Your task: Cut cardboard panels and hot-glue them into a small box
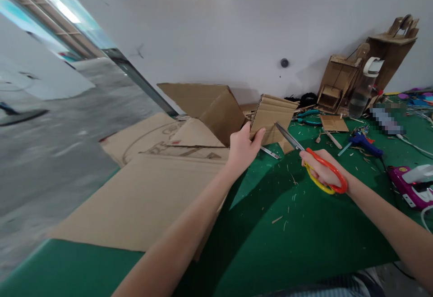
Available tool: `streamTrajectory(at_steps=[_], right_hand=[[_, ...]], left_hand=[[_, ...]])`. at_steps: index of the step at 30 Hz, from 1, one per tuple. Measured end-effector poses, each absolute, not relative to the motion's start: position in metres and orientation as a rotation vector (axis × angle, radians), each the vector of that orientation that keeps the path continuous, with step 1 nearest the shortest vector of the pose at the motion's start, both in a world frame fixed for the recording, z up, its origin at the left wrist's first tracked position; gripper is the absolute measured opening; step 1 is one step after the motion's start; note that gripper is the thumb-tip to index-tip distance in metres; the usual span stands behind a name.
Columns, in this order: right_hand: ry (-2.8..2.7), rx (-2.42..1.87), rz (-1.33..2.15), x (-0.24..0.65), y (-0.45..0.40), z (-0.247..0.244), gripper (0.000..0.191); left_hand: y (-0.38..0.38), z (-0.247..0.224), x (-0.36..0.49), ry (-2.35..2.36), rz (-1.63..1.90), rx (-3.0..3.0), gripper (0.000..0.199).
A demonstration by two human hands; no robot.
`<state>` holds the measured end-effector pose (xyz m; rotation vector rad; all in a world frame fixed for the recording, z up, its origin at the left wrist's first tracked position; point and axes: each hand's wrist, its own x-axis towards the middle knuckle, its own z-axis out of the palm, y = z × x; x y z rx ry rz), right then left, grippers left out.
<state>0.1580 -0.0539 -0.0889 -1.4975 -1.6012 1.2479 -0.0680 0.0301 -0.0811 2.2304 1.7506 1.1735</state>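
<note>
My left hand (pixel 244 146) grips a small piece of corrugated cardboard (pixel 272 116) by its lower left edge, thumb in front, holding it upright above the table. In my right hand (pixel 321 167) is a pair of scissors (pixel 291 138) with red and yellow handles. Their blades point up and left, the tips at the face of the cardboard piece; whether they touch it I cannot tell. A large unfolded cardboard box (pixel 145 198) lies under and left of my left forearm. Just below the held piece a metal blade or ruler (pixel 269 153) rests on the table.
On the green table (pixel 291 229) at right are a blue glue gun (pixel 365 143), a magenta device (pixel 411 189), pliers (pixel 309 117), a water bottle (pixel 365 87) and cardboard models (pixel 341 78). Scraps lie scattered about. A white panel (pixel 216 35) stands behind the table.
</note>
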Motion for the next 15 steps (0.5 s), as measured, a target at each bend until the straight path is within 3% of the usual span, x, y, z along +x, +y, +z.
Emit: streamTrajectory(at_steps=[10,13,15], right_hand=[[-1.246,-1.043,1.989,0.167,-0.051,-0.083,0.065],[-1.334,-1.145,1.852,0.168,-0.051,-0.085,0.065],[-1.506,-1.342,1.523,0.169,-0.05,-0.087,0.06]], left_hand=[[0.036,-0.09,-0.072,1.46,1.368,2.086,0.03],[0.037,-0.092,-0.072,1.415,1.376,2.06,0.032],[0.035,-0.091,-0.071,1.428,1.333,2.076,0.032]])
